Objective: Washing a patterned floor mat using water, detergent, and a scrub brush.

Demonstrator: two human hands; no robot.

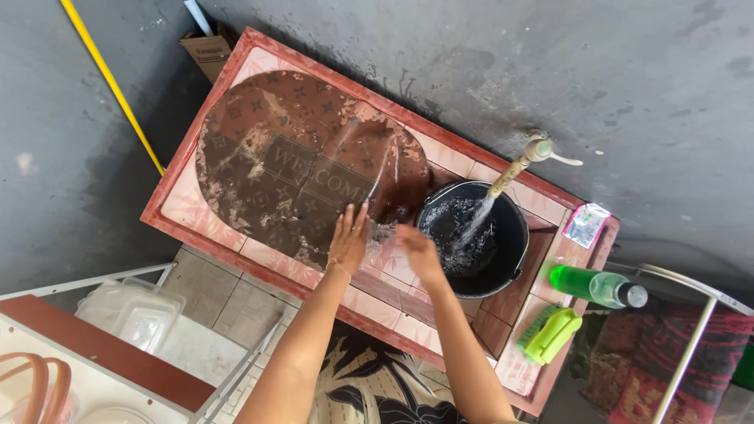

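Water runs from the tap at two o'clock into the black bucket on the tiled surface. The left hand lies flat, fingers spread, holding nothing, on the wet brown doormat, which covers the surface toward ten o'clock. The right hand, open and blurred, holds nothing and hovers just beside the bucket's rim. At four o'clock lie a green brush and a green bottle.
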